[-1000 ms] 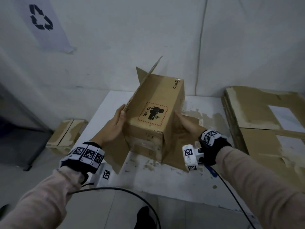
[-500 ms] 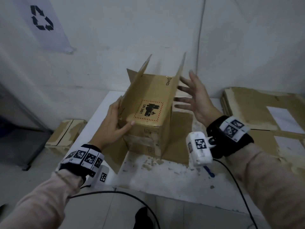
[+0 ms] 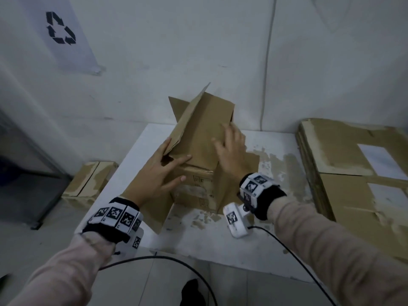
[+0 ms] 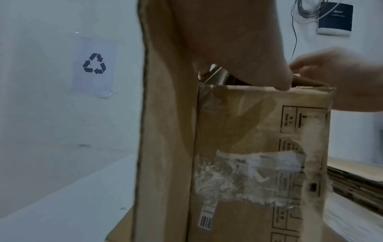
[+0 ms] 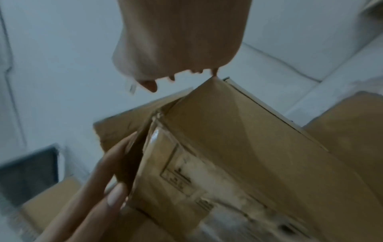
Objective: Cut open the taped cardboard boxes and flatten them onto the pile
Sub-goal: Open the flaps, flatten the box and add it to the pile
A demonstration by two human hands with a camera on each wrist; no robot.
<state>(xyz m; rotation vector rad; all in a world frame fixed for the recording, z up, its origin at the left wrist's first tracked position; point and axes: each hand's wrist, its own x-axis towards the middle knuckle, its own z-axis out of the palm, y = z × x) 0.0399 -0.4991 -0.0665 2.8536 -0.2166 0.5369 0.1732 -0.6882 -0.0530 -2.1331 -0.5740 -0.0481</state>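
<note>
Box (image 3: 198,138) stands on white table (image 3: 220,235), near back wall. Flaps already open at both ends; tape scraps stuck on near side. I judge cutting done here, squashing flat left to do.

My left hand (image 3: 159,171) pinches left top flap (image 3: 187,120), thumb behind it, fingers spread on box top. My right hand (image 3: 231,155) lies flat on box top, fingers straight; blurry, so maybe pressing.

Pile (image 3: 353,173) of flat cardboard sits at right, well apart. Small taped box (image 3: 88,180) waits left of table, not cut yet, I think.
</note>
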